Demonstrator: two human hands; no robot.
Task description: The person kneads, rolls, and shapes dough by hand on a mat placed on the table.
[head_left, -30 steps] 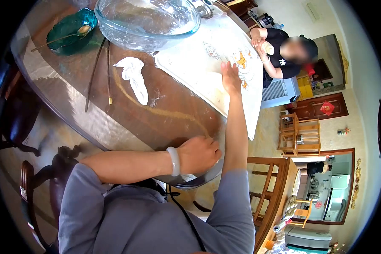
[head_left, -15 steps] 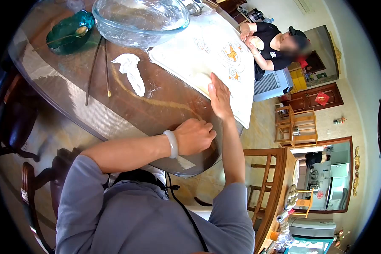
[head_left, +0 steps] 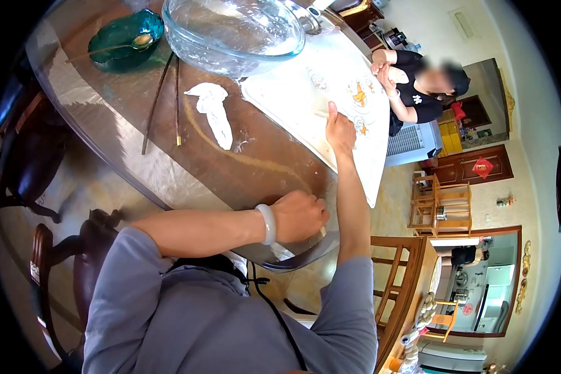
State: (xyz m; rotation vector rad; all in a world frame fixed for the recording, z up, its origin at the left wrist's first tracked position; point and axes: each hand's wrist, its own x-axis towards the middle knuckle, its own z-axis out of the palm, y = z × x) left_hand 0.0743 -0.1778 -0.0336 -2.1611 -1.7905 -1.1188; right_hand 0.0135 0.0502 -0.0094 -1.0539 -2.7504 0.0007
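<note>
My left hand [head_left: 300, 216], with a pale bangle at its wrist, is curled into a fist over the near table edge. A small pale bit shows by its fingertips, but I cannot make out what it is. Over the white mat [head_left: 287, 93] with printed cartoon figures is my right hand [head_left: 341, 129], palm down with the thumb apart; contact with the mat is unclear. Something pale, perhaps dough, shows faintly beside the thumb. The large glass bowl [head_left: 230, 47], streaked with white, stands at the mat's far left corner. A crumpled white cloth [head_left: 215, 118] lies left of the mat.
A teal bowl [head_left: 115, 43] with a spoon [head_left: 142, 42] stands at the far left, near two dark sticks [head_left: 177, 103]. Across the table a person [head_left: 411, 87] in black holds something pale. Wooden chairs [head_left: 439, 206] and another table [head_left: 417, 268] are at the right.
My right hand has shifted over the mat, toward me and then away again, and its thumb now stands apart. My left hand keeps its fist. The view has swayed slightly.
</note>
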